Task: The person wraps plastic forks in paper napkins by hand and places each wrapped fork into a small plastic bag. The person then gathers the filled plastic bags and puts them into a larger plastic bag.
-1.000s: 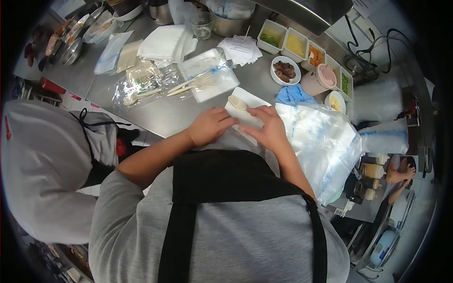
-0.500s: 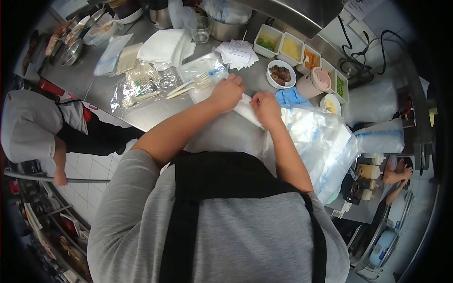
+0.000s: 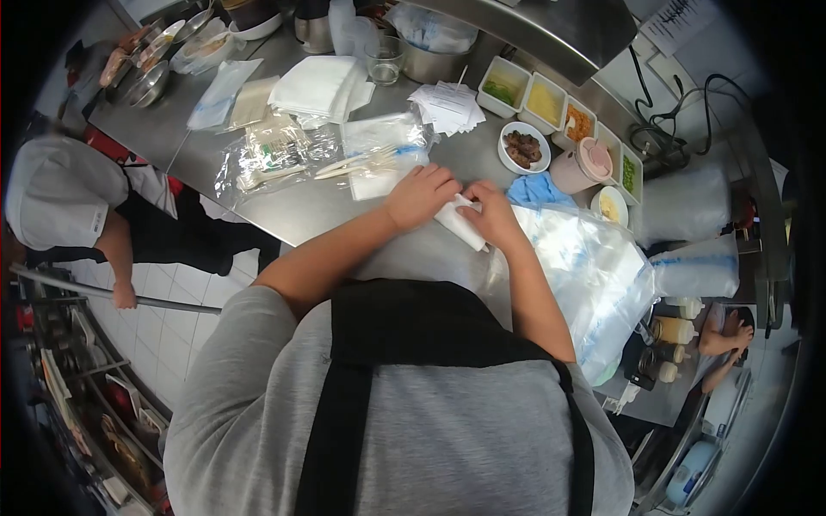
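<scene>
A white paper napkin (image 3: 460, 225), folded into a narrow roll, lies slantwise on the steel counter under both hands. My left hand (image 3: 422, 196) presses on its upper left end with bent fingers. At its right side, my right hand (image 3: 492, 215) is closed on the roll, fingertips near my left ones. Whether anything is inside the roll is hidden. Just left of my left hand, pale disposable forks (image 3: 357, 162) rest on clear plastic packaging (image 3: 383, 133). Farther up stands a stack of white napkins (image 3: 314, 86).
Food tubs (image 3: 544, 101), a bowl of browned meat (image 3: 524, 148), a pink-lidded container (image 3: 594, 159) and a blue cloth (image 3: 539, 189) line the right. Plastic bags (image 3: 576, 267) cover the counter beside my right forearm. A co-worker (image 3: 77, 193) stands at left, one hand on a rail.
The napkin is now a shorter, tighter roll. My hands have drawn closer together and lower, nearer my body. The view has shifted slightly, and the co-worker at left has moved a little.
</scene>
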{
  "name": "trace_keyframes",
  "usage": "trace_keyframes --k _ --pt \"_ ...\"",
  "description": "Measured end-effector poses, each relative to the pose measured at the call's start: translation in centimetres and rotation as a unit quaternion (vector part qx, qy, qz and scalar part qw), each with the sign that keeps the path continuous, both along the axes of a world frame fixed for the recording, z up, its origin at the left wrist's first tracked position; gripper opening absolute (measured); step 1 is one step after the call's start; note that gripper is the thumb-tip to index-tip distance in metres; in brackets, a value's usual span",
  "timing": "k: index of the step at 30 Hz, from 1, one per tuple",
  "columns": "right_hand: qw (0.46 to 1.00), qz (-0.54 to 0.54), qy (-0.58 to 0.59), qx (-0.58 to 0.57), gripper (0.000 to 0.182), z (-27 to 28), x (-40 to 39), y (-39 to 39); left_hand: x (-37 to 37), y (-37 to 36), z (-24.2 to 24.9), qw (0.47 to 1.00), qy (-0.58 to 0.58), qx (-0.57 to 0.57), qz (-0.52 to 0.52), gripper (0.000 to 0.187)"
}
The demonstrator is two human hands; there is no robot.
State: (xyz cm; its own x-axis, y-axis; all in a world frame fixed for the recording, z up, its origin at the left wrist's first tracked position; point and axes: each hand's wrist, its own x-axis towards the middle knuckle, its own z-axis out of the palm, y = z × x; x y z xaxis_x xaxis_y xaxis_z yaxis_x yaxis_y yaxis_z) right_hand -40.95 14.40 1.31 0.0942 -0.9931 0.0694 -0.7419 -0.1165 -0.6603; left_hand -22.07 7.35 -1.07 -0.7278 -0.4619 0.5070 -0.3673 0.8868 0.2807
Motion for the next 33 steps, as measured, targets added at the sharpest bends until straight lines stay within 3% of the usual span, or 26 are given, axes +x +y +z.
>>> trace_keyframes --k 1,4,7,10,14,18,21,23,25,27,30,33 --pt "0.999 -0.020 -0.028 0.007 0.022 0.0 0.1 0.3 0.6 0.4 1.0 0.999 0.031 -0.034 0.000 0.035" --pt "0.992 -0.085 -0.088 -0.003 0.022 -0.5 0.6 1.8 3.4 0.8 3.4 0.975 0.077 -0.120 0.173 0.047" --pt "0.983 -0.148 -0.098 -0.043 0.025 -1.7 0.8 2.8 5.9 -1.0 3.6 0.941 0.047 -0.112 0.316 0.046" --pt "0.980 -0.158 -0.108 -0.049 0.025 -2.1 0.9 3.0 8.6 -4.2 0.9 0.969 -0.004 0.038 0.245 0.042" --pt "0.981 -0.155 -0.108 -0.047 0.024 -1.8 0.9 3.0 8.0 -7.8 2.8 0.967 0.037 -0.039 0.248 0.032" --pt "0.981 -0.152 -0.104 -0.068 0.026 -2.4 1.0 3.3 7.1 -11.0 4.7 0.946 -0.154 -0.103 0.267 0.037" --pt "0.975 -0.154 -0.124 -0.097 0.032 -2.4 1.2 3.2 4.7 -8.6 5.3 0.946 -0.105 -0.141 0.271 0.050" --pt "0.976 -0.162 -0.130 -0.070 0.042 -2.1 1.3 3.5 3.4 -5.3 4.7 0.969 -0.157 -0.002 0.190 0.066" --pt "0.972 -0.170 -0.135 -0.090 0.044 -2.0 1.5 3.6 3.0 -1.2 2.6 0.975 -0.122 0.044 0.183 0.068" --pt "0.969 -0.178 -0.142 -0.095 0.046 -2.2 1.4 3.6 3.7 1.3 -1.0 0.975 -0.128 0.019 0.182 0.070" --pt "0.960 -0.204 -0.175 -0.079 0.044 -1.7 1.7 4.2 5.4 3.9 0.1 0.985 -0.149 0.071 0.048 0.067" --pt "0.947 -0.233 -0.194 -0.110 0.041 -1.8 1.5 5.2 6.9 5.8 2.1 0.988 -0.118 0.097 -0.028 0.050"
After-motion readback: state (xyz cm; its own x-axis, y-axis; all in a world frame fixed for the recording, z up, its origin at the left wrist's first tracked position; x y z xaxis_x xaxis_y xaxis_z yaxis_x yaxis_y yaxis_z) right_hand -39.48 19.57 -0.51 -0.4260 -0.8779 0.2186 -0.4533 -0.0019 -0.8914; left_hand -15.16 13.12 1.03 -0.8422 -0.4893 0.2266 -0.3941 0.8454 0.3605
